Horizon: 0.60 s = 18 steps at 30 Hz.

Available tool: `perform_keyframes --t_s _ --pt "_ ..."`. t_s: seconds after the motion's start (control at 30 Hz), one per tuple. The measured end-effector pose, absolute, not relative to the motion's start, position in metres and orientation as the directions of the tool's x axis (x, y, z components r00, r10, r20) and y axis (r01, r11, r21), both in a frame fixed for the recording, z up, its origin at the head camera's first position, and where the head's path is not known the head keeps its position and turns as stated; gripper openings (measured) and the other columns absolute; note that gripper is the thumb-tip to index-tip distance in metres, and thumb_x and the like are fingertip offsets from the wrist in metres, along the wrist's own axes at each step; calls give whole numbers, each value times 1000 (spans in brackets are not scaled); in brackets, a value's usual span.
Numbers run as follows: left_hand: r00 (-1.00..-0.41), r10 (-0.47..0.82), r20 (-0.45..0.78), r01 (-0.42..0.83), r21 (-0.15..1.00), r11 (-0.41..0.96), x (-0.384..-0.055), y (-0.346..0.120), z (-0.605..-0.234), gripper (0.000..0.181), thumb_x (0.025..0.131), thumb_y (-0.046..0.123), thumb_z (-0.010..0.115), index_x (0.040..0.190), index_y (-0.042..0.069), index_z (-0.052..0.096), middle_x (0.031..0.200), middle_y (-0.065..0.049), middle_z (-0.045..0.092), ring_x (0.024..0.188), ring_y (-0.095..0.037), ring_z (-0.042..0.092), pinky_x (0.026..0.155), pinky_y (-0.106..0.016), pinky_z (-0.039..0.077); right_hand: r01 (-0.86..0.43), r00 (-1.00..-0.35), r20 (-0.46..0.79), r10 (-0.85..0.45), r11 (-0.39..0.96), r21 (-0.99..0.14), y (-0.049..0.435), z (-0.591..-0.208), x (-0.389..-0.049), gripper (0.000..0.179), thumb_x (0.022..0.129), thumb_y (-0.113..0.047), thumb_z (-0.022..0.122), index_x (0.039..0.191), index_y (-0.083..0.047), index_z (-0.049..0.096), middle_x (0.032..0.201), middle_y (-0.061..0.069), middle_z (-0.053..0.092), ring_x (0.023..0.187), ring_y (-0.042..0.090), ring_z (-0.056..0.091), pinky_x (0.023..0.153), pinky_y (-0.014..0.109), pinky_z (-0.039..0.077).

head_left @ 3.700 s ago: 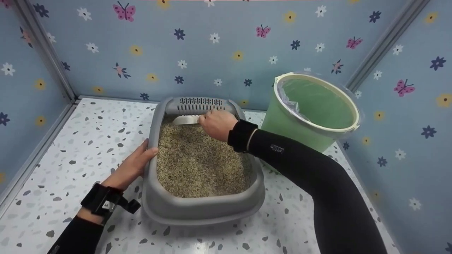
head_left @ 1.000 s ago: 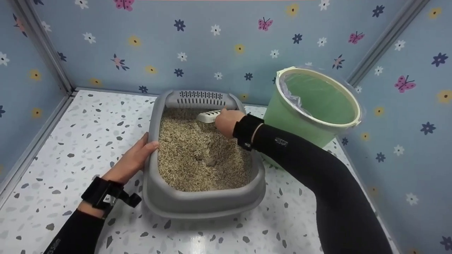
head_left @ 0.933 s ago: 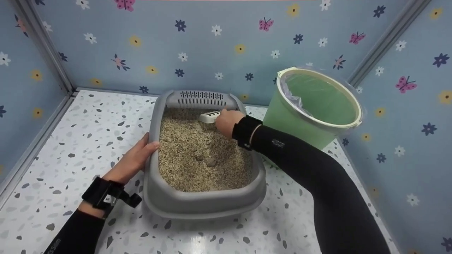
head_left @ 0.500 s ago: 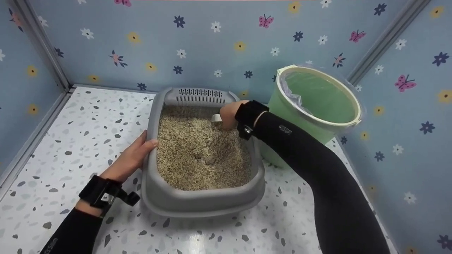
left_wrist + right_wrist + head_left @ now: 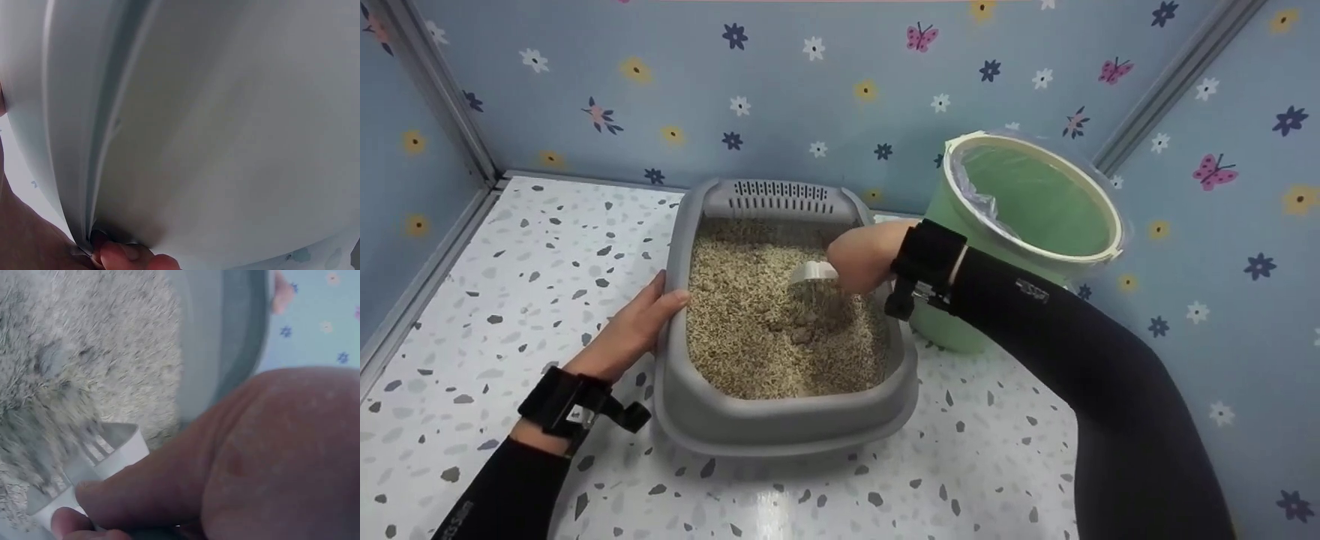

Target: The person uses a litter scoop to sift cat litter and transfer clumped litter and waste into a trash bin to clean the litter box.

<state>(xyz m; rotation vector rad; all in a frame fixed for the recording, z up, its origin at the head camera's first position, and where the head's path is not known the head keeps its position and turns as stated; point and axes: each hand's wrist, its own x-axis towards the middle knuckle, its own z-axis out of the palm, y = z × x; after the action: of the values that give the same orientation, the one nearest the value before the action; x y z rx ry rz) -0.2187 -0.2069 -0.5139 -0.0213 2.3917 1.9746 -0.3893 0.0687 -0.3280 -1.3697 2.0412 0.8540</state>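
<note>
Gripping a white slotted scoop in the right hand, with thumb and fingers closed round a handle mostly hidden by that hand. Held over the granular litter in the right half of a gray tray; cannot tell whether touching the litter. Blurred to streaks directly below the scoop, and broken nearby by a few darker lumps.

Clasping the tray's left rim in the left hand, with the thumb on top and fingertips tucked under the lip, as seen from the left wrist.

Stretched across the tray's right rim with the black-sleeved right arm, so covering some of that rim and some of a green bin. Set just beside the tray on the right, and lined with a clear bag. Enclosed behind and at both sides by blue flowered panels, above a speckled white surface.
</note>
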Motion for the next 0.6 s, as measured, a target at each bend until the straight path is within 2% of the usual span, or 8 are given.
perform_keyframes --t_s 0.13,0.23,0.4,0.6 --pt "-999 16 -46 -42 981 189 -219 -207 -514 89 114 60 46 180 27 -2 175 -32 28 134 -53 60 94 -51 63 -816 -527 -612 -590 553 169 67 -324 -399 35 87 9 48 68 -18 38 66 -3 32 55 11 27 50 26 27" --pt "-999 14 -47 -44 983 181 -219 -208 -515 90 115 60 47 180 25 -4 176 -32 24 134 -53 61 94 -51 64 -766 -594 -554 -583 621 168 59 -330 -416 32 92 6 51 72 -17 41 68 -2 36 56 11 28 51 26 28" --pt "-998 11 -57 -54 981 187 -218 -207 -515 93 114 62 47 180 22 -6 180 -31 15 138 -56 58 99 -56 63 -755 -621 -525 -582 625 199 48 -355 -438 38 103 -1 52 72 -16 39 67 -3 28 60 12 20 58 30 22" --pt "-999 10 -49 -46 979 197 -218 -207 -514 93 114 61 46 179 19 -7 182 -30 9 144 -58 51 100 -58 62 -804 -585 -492 -645 542 245 44 -385 -438 45 110 -3 51 72 -17 33 71 -2 24 65 15 21 64 34 24"
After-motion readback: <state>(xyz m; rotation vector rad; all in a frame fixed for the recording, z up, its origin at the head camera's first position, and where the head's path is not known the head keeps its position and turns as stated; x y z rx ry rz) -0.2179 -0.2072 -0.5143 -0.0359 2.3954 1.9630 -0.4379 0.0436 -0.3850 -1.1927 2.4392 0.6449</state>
